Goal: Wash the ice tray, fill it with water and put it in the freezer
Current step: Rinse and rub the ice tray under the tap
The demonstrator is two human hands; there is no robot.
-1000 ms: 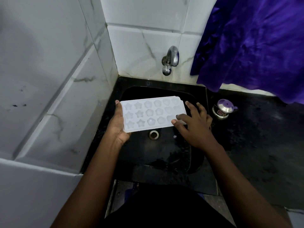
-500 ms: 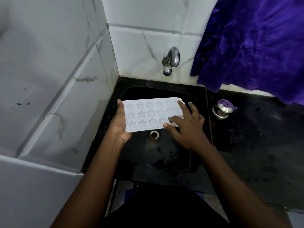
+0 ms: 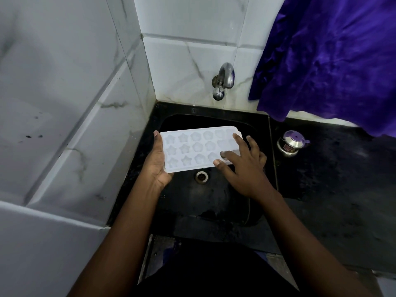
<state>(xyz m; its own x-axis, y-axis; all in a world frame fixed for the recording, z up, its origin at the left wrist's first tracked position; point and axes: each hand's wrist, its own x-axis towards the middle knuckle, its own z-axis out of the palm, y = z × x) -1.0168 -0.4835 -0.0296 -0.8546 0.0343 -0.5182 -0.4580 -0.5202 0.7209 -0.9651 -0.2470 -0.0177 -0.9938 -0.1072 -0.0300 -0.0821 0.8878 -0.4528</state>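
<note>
Moved: rt hand [image 3: 242,166] is now lying further left across the ice tray [image 3: 192,148] than a sec ago.
- Ice tray, qty 1: I'm holding it level over the sink [image 3: 214,200], above the drain [image 3: 201,176]. 3 rows of cups; some hidden under my fingers, so no full count.
- Hands, qty 2: left hand [image 3: 158,161] gripping tray's left end; rt fingers lying flat on top, not clasping.
- Tap [image 3: 225,80] 1, steel pot [image 3: 291,143] 1, purple cloth [image 3: 332,61] 1.
- Risk, prob.: I'm gripping one end only, so wet plastic could be slipping or tipping into the sink.
</note>
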